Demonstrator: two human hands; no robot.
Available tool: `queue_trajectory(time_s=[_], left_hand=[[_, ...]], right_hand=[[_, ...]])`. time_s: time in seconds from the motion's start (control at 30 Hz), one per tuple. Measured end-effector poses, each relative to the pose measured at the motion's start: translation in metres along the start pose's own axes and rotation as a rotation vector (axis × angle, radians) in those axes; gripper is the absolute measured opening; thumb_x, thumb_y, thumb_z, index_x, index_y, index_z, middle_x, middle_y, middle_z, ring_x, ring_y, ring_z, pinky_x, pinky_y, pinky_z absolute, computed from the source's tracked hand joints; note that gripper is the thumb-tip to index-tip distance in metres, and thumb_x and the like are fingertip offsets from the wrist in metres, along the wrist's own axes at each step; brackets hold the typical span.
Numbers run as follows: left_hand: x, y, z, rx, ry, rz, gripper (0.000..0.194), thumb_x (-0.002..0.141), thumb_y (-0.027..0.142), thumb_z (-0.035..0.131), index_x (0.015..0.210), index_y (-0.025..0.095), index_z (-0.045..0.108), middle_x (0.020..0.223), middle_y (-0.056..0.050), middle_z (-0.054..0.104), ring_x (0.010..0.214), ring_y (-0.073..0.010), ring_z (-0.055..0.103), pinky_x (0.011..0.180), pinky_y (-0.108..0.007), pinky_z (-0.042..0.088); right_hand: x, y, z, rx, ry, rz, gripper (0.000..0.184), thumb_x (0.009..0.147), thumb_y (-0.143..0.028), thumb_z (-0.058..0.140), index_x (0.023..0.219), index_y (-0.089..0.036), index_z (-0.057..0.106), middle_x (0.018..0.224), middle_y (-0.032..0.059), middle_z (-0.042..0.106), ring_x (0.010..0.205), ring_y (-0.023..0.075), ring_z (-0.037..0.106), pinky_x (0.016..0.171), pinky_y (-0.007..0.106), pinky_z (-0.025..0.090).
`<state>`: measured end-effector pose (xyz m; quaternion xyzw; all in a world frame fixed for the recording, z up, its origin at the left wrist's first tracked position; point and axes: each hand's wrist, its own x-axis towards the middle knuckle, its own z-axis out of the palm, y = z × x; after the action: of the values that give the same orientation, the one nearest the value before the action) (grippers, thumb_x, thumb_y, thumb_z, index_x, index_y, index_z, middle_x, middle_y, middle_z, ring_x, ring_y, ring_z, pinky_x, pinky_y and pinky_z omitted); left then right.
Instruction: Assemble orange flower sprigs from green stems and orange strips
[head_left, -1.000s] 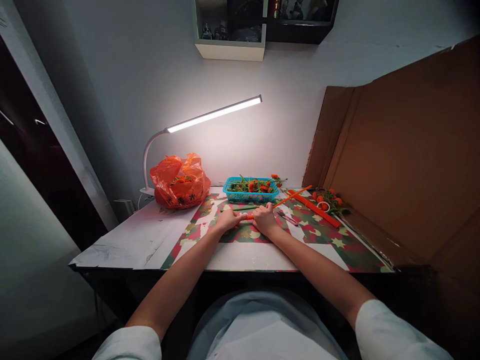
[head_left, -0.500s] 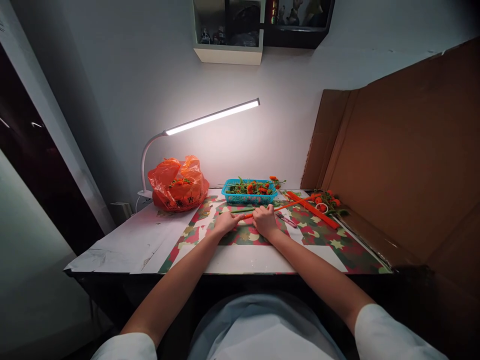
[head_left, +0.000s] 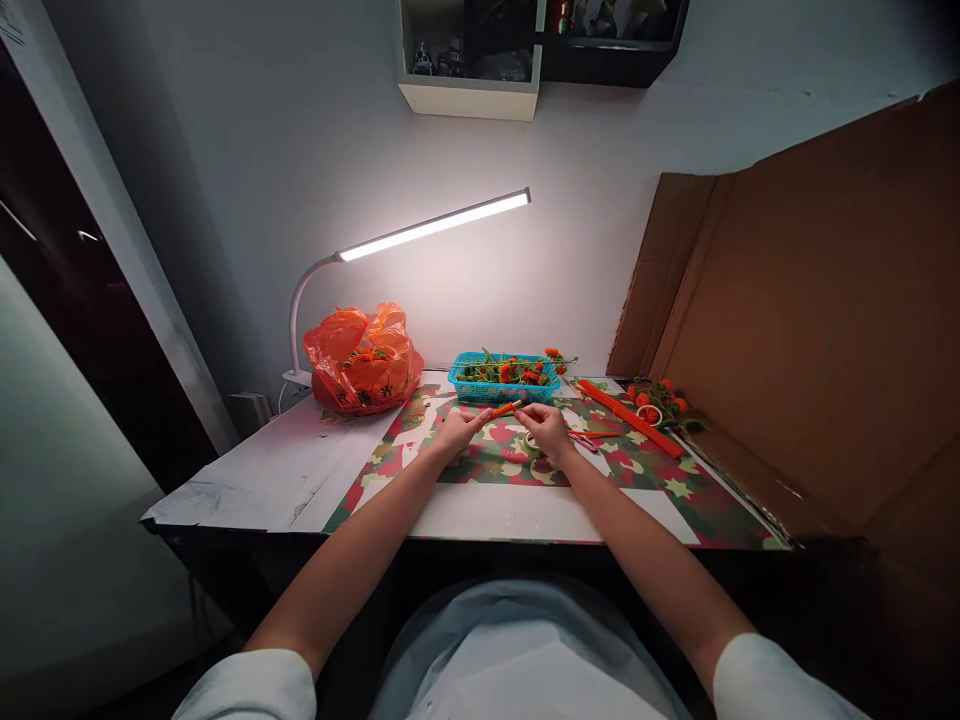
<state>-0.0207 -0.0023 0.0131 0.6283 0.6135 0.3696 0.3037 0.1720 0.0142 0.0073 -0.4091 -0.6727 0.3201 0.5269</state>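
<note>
An orange pipe cleaner [head_left: 504, 410], wound into a short coil with a pale tip of a stick at its right end, is held just above the table. My left hand [head_left: 460, 433] pinches the coil's left end between thumb and fingers. At the right end, the closed fingers of my right hand [head_left: 549, 432] grip the coil near the pale tip. Under my right hand lies a pale green tape roll [head_left: 531, 440], partly hidden by the fingers. Beside its wrist are a pink-handled tool [head_left: 585, 442] and a loose orange strip [head_left: 600, 434].
Behind my hands stands a blue basket [head_left: 504, 393] of orange flowers with green stems. An orange plastic bag [head_left: 364, 375] and a lit lamp [head_left: 435, 226] are at left. To the right lie an orange bundle [head_left: 634, 418], more flowers [head_left: 660, 398] and a cardboard wall [head_left: 810, 330].
The long orange strip stretching right from my right hand is now a short coil between my hands. My right hand has shifted right, and the view has tilted slightly.
</note>
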Motion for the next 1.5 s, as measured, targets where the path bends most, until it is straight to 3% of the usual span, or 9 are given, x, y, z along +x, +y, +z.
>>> queue_trajectory(time_s=[0.13, 0.3, 0.37, 0.53, 0.8, 1.0, 1.2, 1.37, 1.5], left_hand=[[0.001, -0.002, -0.007, 0.067, -0.044, 0.249, 0.064, 0.071, 0.078, 0.044, 0.048, 0.019, 0.034, 0.048, 0.004, 0.023, 0.046, -0.0085, 0.024, 0.048, -0.024, 0.018], [-0.002, -0.003, -0.016, 0.295, -0.152, 0.381, 0.062, 0.072, 0.074, 0.046, 0.046, 0.018, 0.043, 0.043, 0.003, 0.033, 0.047, -0.0091, 0.027, 0.048, -0.024, 0.018], [-0.004, -0.001, -0.017, 0.412, -0.136, 0.378, 0.06, 0.073, 0.071, 0.047, 0.047, 0.018, 0.048, 0.043, 0.002, 0.039, 0.047, -0.01, 0.031, 0.049, -0.025, 0.019], [-0.006, 0.005, -0.016, 0.539, -0.052, 0.3, 0.06, 0.076, 0.071, 0.043, 0.048, 0.019, 0.051, 0.045, -0.001, 0.049, 0.048, -0.0127, 0.038, 0.05, -0.027, 0.021], [-0.005, 0.005, -0.014, 0.486, 0.056, 0.154, 0.058, 0.076, 0.071, 0.044, 0.052, 0.02, 0.054, 0.048, -0.003, 0.053, 0.052, -0.0161, 0.045, 0.051, -0.028, 0.023], [0.0, -0.004, -0.014, 0.315, 0.097, 0.118, 0.063, 0.071, 0.076, 0.045, 0.045, 0.019, 0.041, 0.041, 0.001, 0.041, 0.047, -0.0139, 0.043, 0.048, -0.026, 0.021], [0.007, -0.014, -0.01, 0.075, 0.09, 0.173, 0.064, 0.066, 0.078, 0.05, 0.044, 0.02, 0.035, 0.04, 0.005, 0.026, 0.042, -0.0103, 0.033, 0.045, -0.025, 0.021], [0.006, -0.014, -0.011, 0.017, 0.025, 0.231, 0.063, 0.067, 0.078, 0.049, 0.048, 0.019, 0.035, 0.045, 0.006, 0.024, 0.043, -0.0083, 0.028, 0.044, -0.023, 0.022], [0.004, -0.013, -0.016, 0.178, -0.013, 0.361, 0.061, 0.071, 0.073, 0.048, 0.047, 0.018, 0.041, 0.043, 0.005, 0.027, 0.045, -0.0085, 0.027, 0.046, -0.023, 0.019]], right_hand=[[0.007, 0.003, -0.019, 0.132, -0.292, 0.116, 0.041, 0.058, -0.055, 0.074, 0.065, -0.015, 0.067, 0.057, -0.0007, 0.057, 0.053, 0.0101, 0.045, 0.051, 0.024, 0.033], [0.007, 0.006, -0.034, -0.06, -0.469, 0.144, 0.035, 0.053, -0.047, 0.079, 0.065, -0.014, 0.071, 0.059, 0.0019, 0.062, 0.055, 0.0118, 0.049, 0.054, 0.025, 0.034], [0.005, 0.006, -0.032, -0.21, -0.432, 0.104, 0.03, 0.057, -0.044, 0.078, 0.066, -0.016, 0.073, 0.061, 0.0034, 0.066, 0.057, 0.0137, 0.053, 0.057, 0.026, 0.035], [-0.002, -0.005, -0.021, -0.619, -0.166, -0.062, 0.016, 0.074, -0.036, 0.07, 0.066, -0.022, 0.074, 0.069, 0.0028, 0.071, 0.071, 0.0166, 0.06, 0.078, 0.033, 0.032], [-0.008, -0.011, -0.011, -0.776, -0.055, -0.292, 0.019, 0.087, -0.024, 0.059, 0.074, -0.02, 0.071, 0.079, 0.0033, 0.072, 0.081, 0.017, 0.058, 0.08, 0.035, 0.022], [-0.011, -0.008, -0.005, -0.582, -0.039, -0.297, 0.017, 0.086, -0.026, 0.058, 0.077, -0.02, 0.072, 0.078, 0.0048, 0.07, 0.079, 0.0176, 0.058, 0.079, 0.034, 0.026], [-0.007, -0.003, -0.006, -0.099, -0.032, -0.164, 0.029, 0.078, -0.045, 0.062, 0.078, -0.018, 0.074, 0.071, 0.0045, 0.065, 0.064, 0.0156, 0.053, 0.062, 0.029, 0.037], [0.001, -0.001, -0.018, 0.088, -0.212, 0.003, 0.04, 0.062, -0.055, 0.072, 0.069, -0.016, 0.072, 0.065, 0.0025, 0.063, 0.061, 0.0134, 0.052, 0.057, 0.026, 0.038], [0.003, 0.001, -0.029, 0.017, -0.363, 0.114, 0.041, 0.056, -0.053, 0.077, 0.065, -0.013, 0.072, 0.057, 0.0023, 0.062, 0.053, 0.0113, 0.048, 0.052, 0.025, 0.034]])
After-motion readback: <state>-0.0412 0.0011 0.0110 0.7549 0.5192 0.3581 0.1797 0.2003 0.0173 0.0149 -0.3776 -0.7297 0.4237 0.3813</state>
